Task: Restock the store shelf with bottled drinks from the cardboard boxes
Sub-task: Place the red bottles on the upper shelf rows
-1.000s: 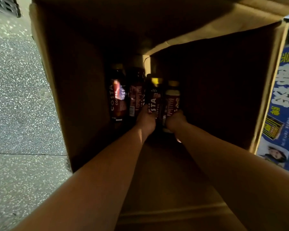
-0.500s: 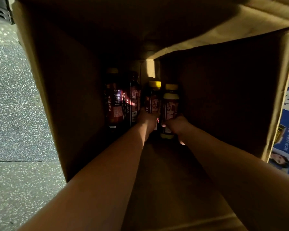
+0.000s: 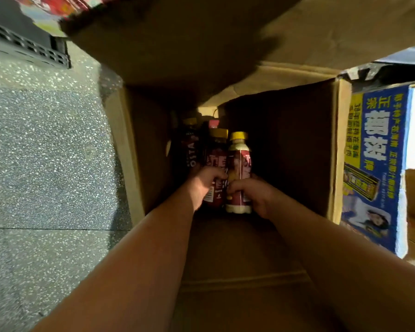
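Note:
Both my arms reach deep into a tall brown cardboard box (image 3: 134, 164). My left hand (image 3: 205, 185) grips a dark coffee bottle with a yellow cap and red label (image 3: 217, 161). My right hand (image 3: 252, 195) grips a milky bottle with a yellow cap and red label (image 3: 238, 161), right beside the first. Behind them against the box's far left corner stand two more dark bottles (image 3: 189, 149), one with a pink cap. The store shelf is not in view.
Speckled grey floor (image 3: 46, 152) lies left of the box. A blue and yellow printed carton (image 3: 374, 152) stands against the box's right wall. A box flap (image 3: 225, 44) hangs over the opening. A black perforated crate (image 3: 27, 44) sits at the far left.
Both hands have lifted their bottles a little towards me, away from the other bottles. The view has pulled back, showing more floor and the blue carton.

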